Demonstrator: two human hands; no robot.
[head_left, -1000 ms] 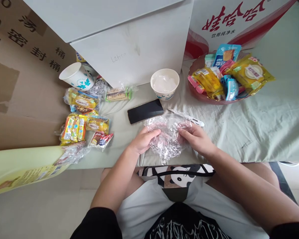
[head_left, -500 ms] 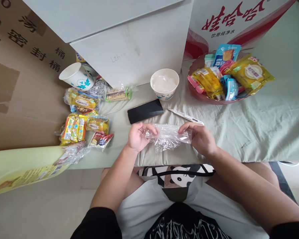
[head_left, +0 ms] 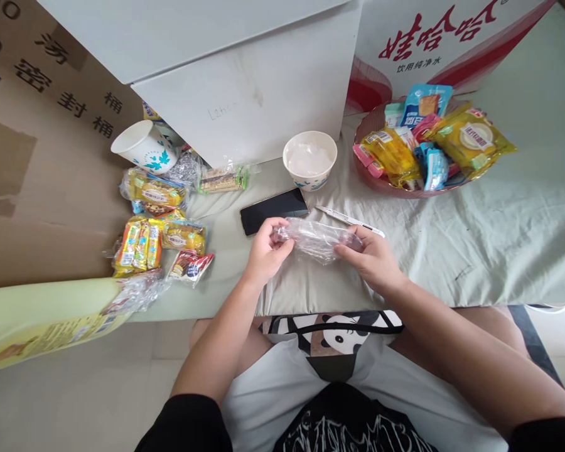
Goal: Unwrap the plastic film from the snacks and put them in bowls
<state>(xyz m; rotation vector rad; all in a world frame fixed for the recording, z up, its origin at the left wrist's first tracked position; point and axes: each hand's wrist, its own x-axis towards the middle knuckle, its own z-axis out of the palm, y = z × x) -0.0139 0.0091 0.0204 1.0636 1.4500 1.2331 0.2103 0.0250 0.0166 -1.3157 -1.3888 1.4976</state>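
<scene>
A crumpled clear plastic bag [head_left: 316,240] is stretched between my two hands above the front of the cloth-covered table. Its left end is pinched by my left hand [head_left: 269,251], thumb on the near side. My right hand [head_left: 370,256] grips the other end between thumb and fingers. Just beyond the bag lie a black phone [head_left: 270,210] and a white pen [head_left: 348,220]. Behind them stands a paper bowl [head_left: 309,179] with crumpled, translucent plastic inside.
At the right, a pink bowl [head_left: 390,188] is heaped with packaged snacks [head_left: 473,139]. Wrapped snacks [head_left: 155,188] and a tipped paper cup [head_left: 144,147] crowd the left side. White boxes [head_left: 282,94] and a brown carton [head_left: 42,182] form walls behind and to the left.
Both hands have turned, bringing their thumbs to the near side of the bag. The bag is lifted slightly away from me and gathered into a narrower strip.
</scene>
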